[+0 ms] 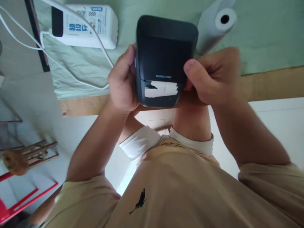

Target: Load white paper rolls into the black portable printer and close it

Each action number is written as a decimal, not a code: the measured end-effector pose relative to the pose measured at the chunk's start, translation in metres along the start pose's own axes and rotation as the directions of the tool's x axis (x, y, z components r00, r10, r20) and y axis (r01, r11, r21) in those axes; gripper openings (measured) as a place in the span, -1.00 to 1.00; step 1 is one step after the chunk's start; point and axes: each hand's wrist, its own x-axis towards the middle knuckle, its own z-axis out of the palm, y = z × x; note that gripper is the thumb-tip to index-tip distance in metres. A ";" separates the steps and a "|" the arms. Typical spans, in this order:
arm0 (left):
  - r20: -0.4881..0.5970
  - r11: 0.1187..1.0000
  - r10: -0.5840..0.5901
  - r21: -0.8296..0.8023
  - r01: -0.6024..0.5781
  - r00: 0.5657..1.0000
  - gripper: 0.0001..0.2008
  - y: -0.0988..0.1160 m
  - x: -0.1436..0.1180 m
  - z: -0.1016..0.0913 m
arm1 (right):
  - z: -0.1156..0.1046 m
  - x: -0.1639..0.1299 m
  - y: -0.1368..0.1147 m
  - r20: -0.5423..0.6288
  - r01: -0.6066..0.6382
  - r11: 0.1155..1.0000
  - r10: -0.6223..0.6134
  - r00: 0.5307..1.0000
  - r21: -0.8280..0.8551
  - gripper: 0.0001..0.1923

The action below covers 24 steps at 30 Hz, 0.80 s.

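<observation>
A pale tiled floor [273,126] fills the lower part of the view, white and glossy, running under the person's beige shirt [180,190] and white shorts [144,141]. Beyond it stands a wooden table [270,84], its light brown edge crossing the frame from left to right. A wrinkled pale green cloth [261,38] covers most of the tabletop and stops just short of that edge. At the far left a grey wall or panel [14,63] borders the cloth, with a dark strip [35,34] along the seam. Low on the left, red metal bars [26,196] and a small wooden rack [40,152] stand on the floor, partly blurred.

On the cloth lies a white power unit [87,25] with blue print, and a white cable [71,72] loops from it toward the table edge. A roll of white paper [218,22] lies on its side at the upper right, its hollow core facing the camera.

Held above the table edge, in front of the chest, is a black label printer [163,57], with a torn strip of white label [161,89] sticking out of its slot. The left hand [122,84] grasps the printer's left side, thumb along the casing. The right hand [213,77] is curled against the right side, thumb pressed on the front near the slot, fingers folded.
</observation>
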 end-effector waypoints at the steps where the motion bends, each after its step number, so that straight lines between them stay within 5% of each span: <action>1: -0.004 1.000 -0.003 0.014 0.003 1.000 -0.63 0.001 0.000 0.000 | 0.001 0.001 0.001 -0.017 0.038 0.999 -0.037 0.999 0.004 -0.37; 11: 0.074 0.998 0.024 0.054 -0.028 0.997 -0.48 0.005 -0.002 -0.005 | 0.004 0.004 0.005 -0.070 0.059 0.996 -0.054 0.996 0.072 -0.32; 16: 0.151 0.993 0.075 -0.104 -0.060 0.986 -0.55 0.001 -0.001 -0.006 | 0.004 0.004 0.003 -0.109 0.054 0.994 -0.044 0.993 0.090 -0.31; 20: 0.130 0.994 0.069 -0.092 -0.057 0.989 -0.57 -0.001 -0.002 -0.007 | 0.008 0.005 0.010 -0.195 0.108 0.964 -0.061 0.979 0.242 -0.38; 24: 0.121 0.994 0.097 -0.067 -0.090 0.988 -0.65 -0.004 0.000 -0.010 | 0.009 0.007 0.016 -0.144 0.151 0.947 -0.114 0.983 0.285 -0.40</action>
